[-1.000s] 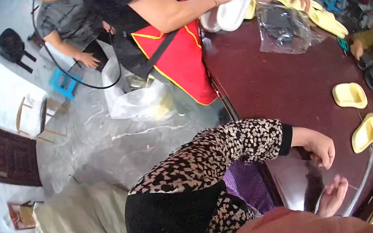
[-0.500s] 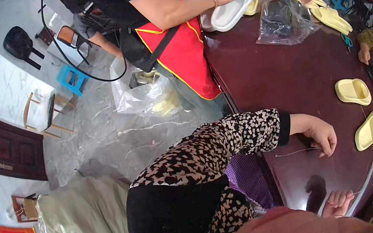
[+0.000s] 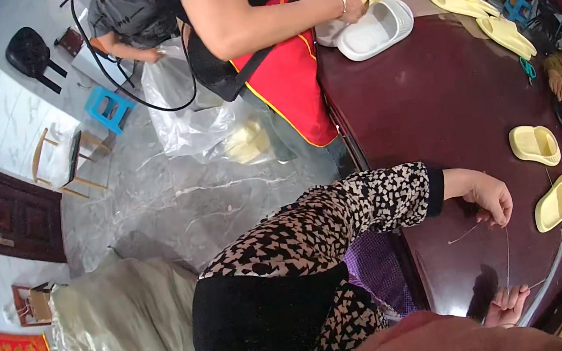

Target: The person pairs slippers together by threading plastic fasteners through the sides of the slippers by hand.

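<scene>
Over my feed the counter (image 3: 415,95) gleams, smooth and glossy; I read the yellow slippers (image 3: 554,206) as matt moulded plastic, the floor bag (image 3: 163,106) as crinkled clear plastic, the apron (image 3: 291,97) as cloth

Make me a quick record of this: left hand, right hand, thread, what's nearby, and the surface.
Left hand: pinching a thin thread, a loose end sticking out toward the picture's left
Right hand: pinching the same thread
Thread: runs between both hands
Nearby: two yellow slippers, apart; a bundle of clear strands
Surface: glossy, dark red-brown table
</scene>
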`<state>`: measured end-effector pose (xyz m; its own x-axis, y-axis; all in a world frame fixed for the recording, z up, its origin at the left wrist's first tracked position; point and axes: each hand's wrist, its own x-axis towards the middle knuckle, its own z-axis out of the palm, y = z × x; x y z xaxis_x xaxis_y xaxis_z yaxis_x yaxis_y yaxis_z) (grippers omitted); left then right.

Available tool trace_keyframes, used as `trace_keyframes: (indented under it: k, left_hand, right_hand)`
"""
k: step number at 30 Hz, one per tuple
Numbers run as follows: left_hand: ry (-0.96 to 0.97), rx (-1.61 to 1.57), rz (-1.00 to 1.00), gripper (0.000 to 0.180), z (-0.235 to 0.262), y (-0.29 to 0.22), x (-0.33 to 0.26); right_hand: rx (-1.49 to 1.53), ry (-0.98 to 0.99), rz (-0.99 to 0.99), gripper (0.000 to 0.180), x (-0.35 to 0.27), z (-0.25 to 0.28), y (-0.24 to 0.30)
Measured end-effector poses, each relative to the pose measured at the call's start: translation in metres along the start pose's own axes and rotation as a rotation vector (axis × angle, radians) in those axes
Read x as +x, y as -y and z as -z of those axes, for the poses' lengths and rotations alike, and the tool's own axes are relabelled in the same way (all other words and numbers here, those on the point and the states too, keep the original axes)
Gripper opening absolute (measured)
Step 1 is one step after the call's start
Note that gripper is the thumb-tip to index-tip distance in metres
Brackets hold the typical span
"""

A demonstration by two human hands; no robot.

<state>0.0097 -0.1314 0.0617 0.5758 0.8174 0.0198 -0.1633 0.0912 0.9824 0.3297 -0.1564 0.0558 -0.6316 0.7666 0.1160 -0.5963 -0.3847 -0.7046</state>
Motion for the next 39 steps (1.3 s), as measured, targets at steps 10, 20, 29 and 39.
trace_keyframes:
  k: [10,20,29,39]
  left_hand:
    - [-0.004,-0.016,0.01,0.012,-0.002,-0.007,0.0]
    - [0.033,-0.047,0.002,0.012,-0.001,-0.01,0.001]
    - [0.017,-0.017,0.014,0.012,0.003,-0.01,0.001]
    - [0.013,-0.038,0.019,0.012,0.005,-0.006,0.001]
  right_hand:
    - [-0.02,-0.122,-0.021,0.025,-0.003,-0.008,0.006]
    - [-0.051,-0.168,-0.005,0.023,-0.003,-0.026,0.007]
    - [-0.05,-0.189,-0.001,0.022,0.002,-0.034,0.003]
    - [-0.029,-0.207,-0.013,0.023,0.001,-0.039,0.0]
